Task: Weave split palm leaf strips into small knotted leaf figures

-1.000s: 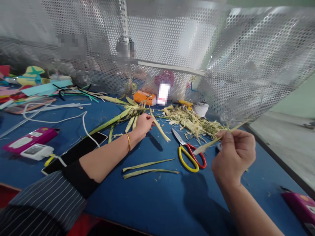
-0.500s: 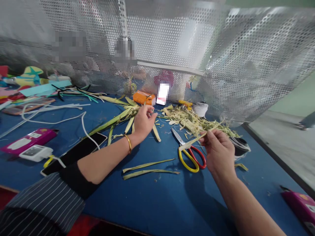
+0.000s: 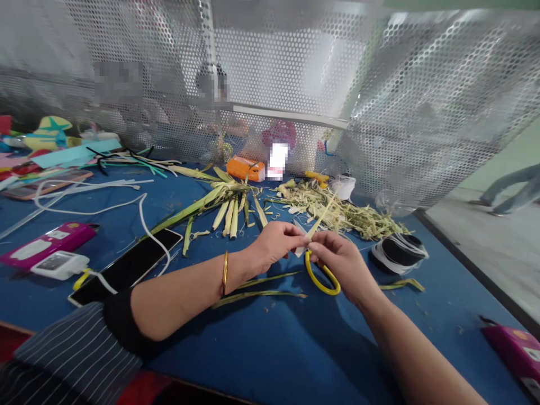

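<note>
While the left hand [image 3: 274, 242] and the right hand [image 3: 341, 259] are almost touching above the blue table [image 3: 248, 351], both are pinching one pale leaf strip [image 3: 323, 216] near its broad end, seemingly for steadiness; its narrow end is pointing away from the person. Scissors [image 3: 313, 278], partly hidden, are lying beneath, presumably for easy reach. Two green strips [image 3: 261, 294] are lying nearer the person, apparently being kept apart from the scrap pile [image 3: 333, 211].
</note>
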A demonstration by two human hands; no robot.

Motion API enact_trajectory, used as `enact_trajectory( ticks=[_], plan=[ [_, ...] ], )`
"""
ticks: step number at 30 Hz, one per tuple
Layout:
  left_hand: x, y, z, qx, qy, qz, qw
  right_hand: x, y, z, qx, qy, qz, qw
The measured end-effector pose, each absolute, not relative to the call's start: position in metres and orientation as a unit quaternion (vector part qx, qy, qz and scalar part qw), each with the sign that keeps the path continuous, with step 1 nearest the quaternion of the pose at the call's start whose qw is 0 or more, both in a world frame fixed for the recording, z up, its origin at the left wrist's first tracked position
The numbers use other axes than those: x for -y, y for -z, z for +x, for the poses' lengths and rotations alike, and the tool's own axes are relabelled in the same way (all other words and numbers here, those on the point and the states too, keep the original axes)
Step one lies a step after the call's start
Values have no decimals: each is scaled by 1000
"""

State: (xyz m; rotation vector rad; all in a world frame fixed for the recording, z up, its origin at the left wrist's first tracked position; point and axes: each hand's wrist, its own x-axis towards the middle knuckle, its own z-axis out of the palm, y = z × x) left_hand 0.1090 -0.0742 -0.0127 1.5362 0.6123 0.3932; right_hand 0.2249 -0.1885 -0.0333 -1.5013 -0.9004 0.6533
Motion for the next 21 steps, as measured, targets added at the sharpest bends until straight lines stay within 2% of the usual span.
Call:
enact_trajectory(
  ticks=[3, 6, 10, 13, 17, 21],
  plan=[
    [75, 13, 109, -284, -172, 677, 657, 188, 36, 223, 418, -277, -664, 555],
    [72, 14, 109, -282, -174, 683, 651, 192, 32, 226, 412, -295, -655, 560],
    [62, 20, 111, -272, -186, 707, 625, 196, 19, 236, 343, -353, -582, 648],
    [51, 28, 113, -240, -210, 753, 576, 197, 13, 247, 276, -343, -521, 731],
    [38, 39, 114, -212, -212, 811, 502, 198, 13, 264, 218, -260, -475, 812],
    [28, 45, 114, -234, -198, 827, 471, 200, 10, 275, 222, -149, -443, 856]
  ],
)
